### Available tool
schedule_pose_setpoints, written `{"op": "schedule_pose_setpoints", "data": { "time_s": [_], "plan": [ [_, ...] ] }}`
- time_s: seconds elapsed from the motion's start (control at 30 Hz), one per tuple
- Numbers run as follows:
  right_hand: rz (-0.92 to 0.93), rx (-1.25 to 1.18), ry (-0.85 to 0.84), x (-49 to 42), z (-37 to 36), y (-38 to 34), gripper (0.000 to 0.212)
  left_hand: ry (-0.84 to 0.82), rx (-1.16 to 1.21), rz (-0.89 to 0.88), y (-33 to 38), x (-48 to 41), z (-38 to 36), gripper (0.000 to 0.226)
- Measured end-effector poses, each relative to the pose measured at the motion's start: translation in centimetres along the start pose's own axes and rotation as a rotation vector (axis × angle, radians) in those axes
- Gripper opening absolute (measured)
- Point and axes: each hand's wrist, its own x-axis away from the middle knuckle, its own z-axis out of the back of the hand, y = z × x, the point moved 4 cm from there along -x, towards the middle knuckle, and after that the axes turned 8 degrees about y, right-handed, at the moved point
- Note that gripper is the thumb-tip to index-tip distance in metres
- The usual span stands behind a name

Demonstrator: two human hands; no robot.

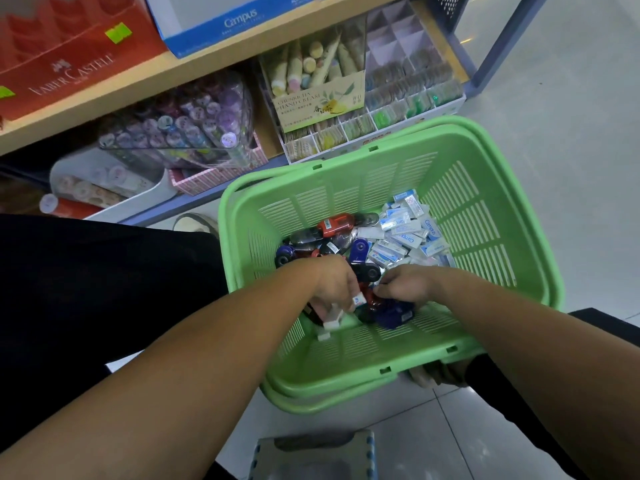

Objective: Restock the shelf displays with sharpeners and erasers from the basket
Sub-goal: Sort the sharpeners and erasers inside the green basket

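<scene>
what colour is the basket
The basket is light green all over, clearest in the head view.

Green slatted basket point(478, 216) held both piles. Red, blue and black sharpeners point(334, 226) lay left, wrapped white-blue erasers point(405, 233) right.

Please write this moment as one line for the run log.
stage: picking in green basket | left hand: holds small white erasers | right hand: curled over sharpeners, grip unclear

Pale, glossy floor tiles point(554, 98) with thin dark joints spread to the right, catching a small glint of light point(465, 39). A light wooden shelf point(207, 53) crosses the upper left, near a blue-grey metal post point(502, 39). A small grey stool point(311, 455) sits at the bottom edge.
</scene>
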Motion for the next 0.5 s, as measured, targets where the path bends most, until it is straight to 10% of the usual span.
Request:
{"op": "schedule_pose_setpoints", "data": {
  "time_s": [0.33, 0.5],
  "plan": [
    [-0.105, -0.444, -0.286, 1.1, -2.0, -1.8, 0.034, 0.42, 0.246, -0.11, 0.8, 2.0, 4.0, 0.02],
    [0.012, -0.288, 0.296, 0.6, 4.5, 0.6, 0.027, 0.467, 0.33, -0.115, 1.6, 1.0, 2.9, 0.02]
  ]
}}
